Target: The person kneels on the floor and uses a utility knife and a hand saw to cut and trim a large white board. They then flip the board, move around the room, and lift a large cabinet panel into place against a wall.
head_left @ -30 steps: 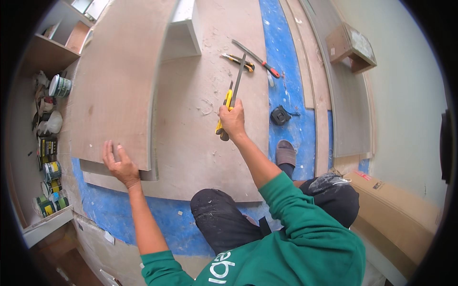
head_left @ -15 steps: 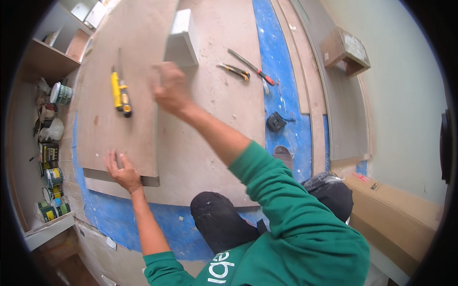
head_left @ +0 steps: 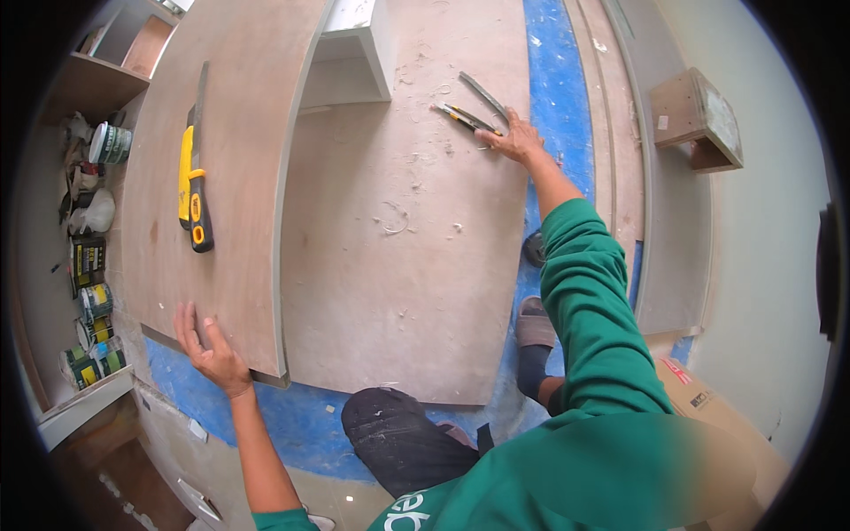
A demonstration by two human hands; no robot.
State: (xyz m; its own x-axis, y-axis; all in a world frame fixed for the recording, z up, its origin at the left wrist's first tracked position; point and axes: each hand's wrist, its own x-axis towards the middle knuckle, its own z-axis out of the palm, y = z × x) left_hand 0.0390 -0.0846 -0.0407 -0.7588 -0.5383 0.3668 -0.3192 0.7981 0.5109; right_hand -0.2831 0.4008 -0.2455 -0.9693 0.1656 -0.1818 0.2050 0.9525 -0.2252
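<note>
My left hand (head_left: 215,358) lies on the near end of a raised wooden board (head_left: 235,186), fingers stretched out and holding nothing. My right hand (head_left: 516,140) reaches down to the lower wooden panel (head_left: 398,292), its thumb and fingers apart. Under and beside those fingers are a utility knife (head_left: 462,116) and a long file (head_left: 482,93), whose red handle is now hidden by the hand. On the raised board, a narrow-bladed tool with a black-and-yellow handle (head_left: 201,212) lies against a yellow-bodied tool (head_left: 185,173).
A white box-like piece (head_left: 381,53) stands beside the raised board. Blue sheeting (head_left: 558,53) covers floor around the panel. At the right are a small wooden box (head_left: 682,115) and a cardboard carton (head_left: 699,389). Paint tubs (head_left: 111,143) line the left. My sandalled foot (head_left: 535,323) rests near the panel's edge.
My right hand has swung from over the raised board across to the knife and file at the right. My left hand stays on the board's near end. The view has shifted.
</note>
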